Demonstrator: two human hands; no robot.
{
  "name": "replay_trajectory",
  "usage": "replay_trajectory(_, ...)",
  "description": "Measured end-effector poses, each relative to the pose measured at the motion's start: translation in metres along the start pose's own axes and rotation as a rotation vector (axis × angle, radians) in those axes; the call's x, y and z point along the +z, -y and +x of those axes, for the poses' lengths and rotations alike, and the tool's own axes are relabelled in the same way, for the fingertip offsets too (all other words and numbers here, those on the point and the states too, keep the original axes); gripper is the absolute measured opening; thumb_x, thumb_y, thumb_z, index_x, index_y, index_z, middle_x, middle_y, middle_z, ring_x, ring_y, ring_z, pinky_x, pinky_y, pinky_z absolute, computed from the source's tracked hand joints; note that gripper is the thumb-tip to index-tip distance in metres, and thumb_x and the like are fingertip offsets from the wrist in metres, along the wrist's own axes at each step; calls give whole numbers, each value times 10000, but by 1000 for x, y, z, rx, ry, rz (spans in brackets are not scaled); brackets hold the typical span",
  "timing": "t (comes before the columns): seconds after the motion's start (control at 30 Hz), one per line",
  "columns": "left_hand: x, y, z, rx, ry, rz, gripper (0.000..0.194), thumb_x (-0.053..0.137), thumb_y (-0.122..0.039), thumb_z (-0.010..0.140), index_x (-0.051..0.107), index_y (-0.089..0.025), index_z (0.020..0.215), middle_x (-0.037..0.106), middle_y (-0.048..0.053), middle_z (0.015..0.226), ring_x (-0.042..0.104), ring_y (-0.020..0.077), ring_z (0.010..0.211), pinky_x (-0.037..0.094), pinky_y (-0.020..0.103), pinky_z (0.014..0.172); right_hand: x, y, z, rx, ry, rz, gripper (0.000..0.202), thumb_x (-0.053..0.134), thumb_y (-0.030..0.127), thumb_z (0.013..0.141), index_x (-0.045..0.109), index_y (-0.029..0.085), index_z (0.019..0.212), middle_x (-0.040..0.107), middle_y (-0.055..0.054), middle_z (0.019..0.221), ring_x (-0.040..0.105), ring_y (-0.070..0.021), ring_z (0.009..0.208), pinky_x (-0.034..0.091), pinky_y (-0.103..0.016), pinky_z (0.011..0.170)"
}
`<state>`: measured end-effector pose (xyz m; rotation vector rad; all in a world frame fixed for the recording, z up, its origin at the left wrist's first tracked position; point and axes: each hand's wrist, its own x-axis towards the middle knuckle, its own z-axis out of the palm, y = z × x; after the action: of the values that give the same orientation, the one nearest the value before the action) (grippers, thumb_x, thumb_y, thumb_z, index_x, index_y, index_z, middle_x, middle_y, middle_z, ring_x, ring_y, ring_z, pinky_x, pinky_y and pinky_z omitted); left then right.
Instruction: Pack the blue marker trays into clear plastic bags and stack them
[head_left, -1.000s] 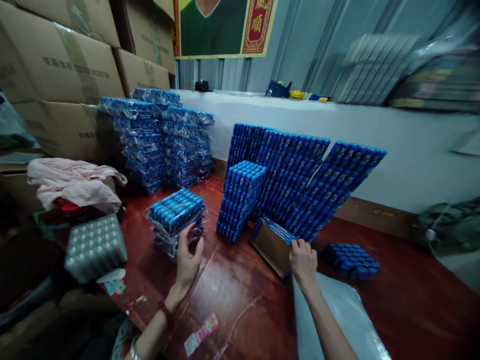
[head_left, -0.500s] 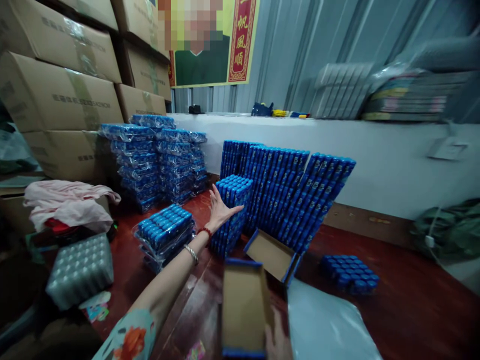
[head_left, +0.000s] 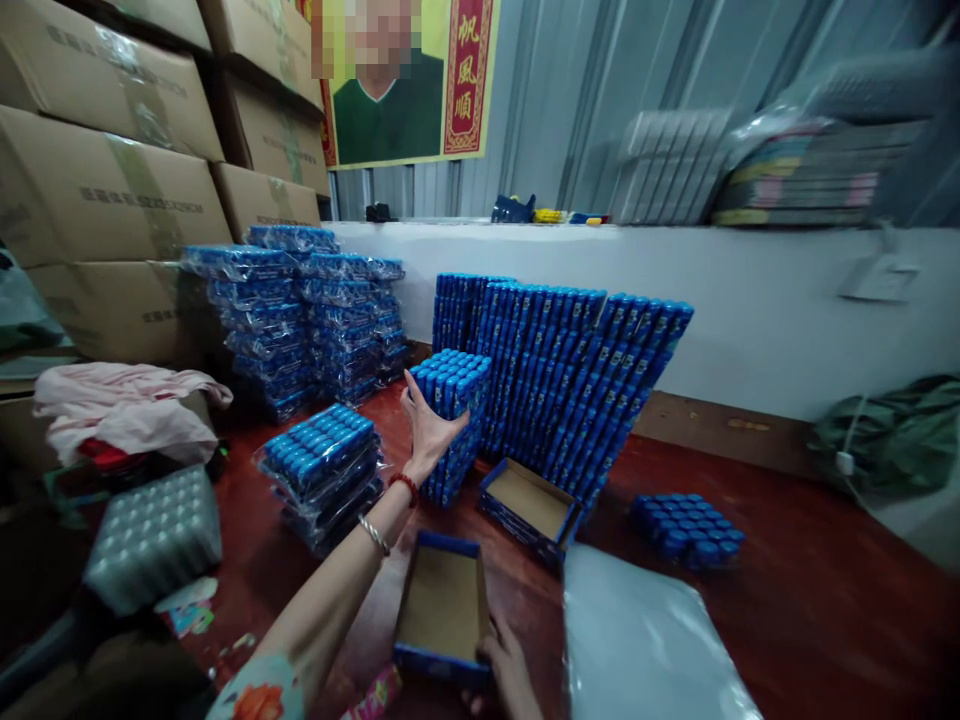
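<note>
Left hand (head_left: 433, 432): thumb and fingers spread wide at the blue stack (head_left: 459, 458); whether they touch, I cannot tell.
Right hand (head_left: 511, 668): pinching the open box (head_left: 442, 605) by its near right corner; fingers partly hidden, forearm cut off below.
Stack: tall, shiny rounded tops in rows, side print too small to read.
Box: shallow, blue-rimmed, brown inside.
Positions: stack just beyond left palm; box left of right hand.

Workshop: stacked cartons (head_left: 97, 185), metal wall (head_left: 555, 110)
</note>
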<state>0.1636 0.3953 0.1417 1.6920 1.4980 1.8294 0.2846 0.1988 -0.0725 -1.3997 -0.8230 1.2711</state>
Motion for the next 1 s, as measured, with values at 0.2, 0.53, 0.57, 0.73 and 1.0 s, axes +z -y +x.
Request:
replay_trajectory(0.2, -50, -15, -98, -9, -83, 42, 1260, 776, -406, 617, -115, -201, 1484, 182, 175, 1438, 217, 331, 1393, 216, 459, 1148, 36, 64, -21, -136, -104, 216, 717, 593, 357, 641, 477, 169, 1323, 622, -98, 1228, 588, -264, 1123, 522, -373, 906)
replay_trajectory(0.53, -111, 40, -244, -383, 181, 295, 1207, 703, -542, 666, -111, -188, 1484, 135, 241, 1473, 210, 404, 1392, 320, 584, 1065, 71, 7, -55, -138, -5, 290, 740, 575, 473, 784, 316, 268, 1446, 240, -1, 1545, 215, -176, 1422, 223, -363, 1161)
replay_trajectory(0.57, -118, 49, -256, -388, 228, 344, 1211, 690, -562, 671, -120, -173, 1483, 141, 254, 1477, 204, 416, 1392, 297, 606, 1066, 71, -5, -63, -113, 5, 312, 741, 589, 458, 778, 319, 280, 1444, 246, 7, 1542, 231, -179, 1417, 254, -358, 1149)
replay_trajectory(0.73, -164, 67, -309, -261, 445, 494, 1099, 628, -534, 753, -124, -208, 1484, 161, 227, 1519, 129, 395, 1423, 94, 659, 1104, 53, -24, -100, 126, 49, 390, 790, 615, 440, 727, 323, 280, 1444, 556, -41, 1337, 583, -238, 1142, 516, -381, 896)
replay_trajectory(1.0, -186, 63, -272, 198, 727, 426, 867, 620, -541, 779, 167, -336, 1488, 268, 112, 1538, 146, 360, 1428, 53, 618, 1116, -69, 23, -109, -247, -18, -621, 351, 537, 493, 825, 721, 218, 941, 685, -81, 887, 608, -234, 847, 480, -386, 816)
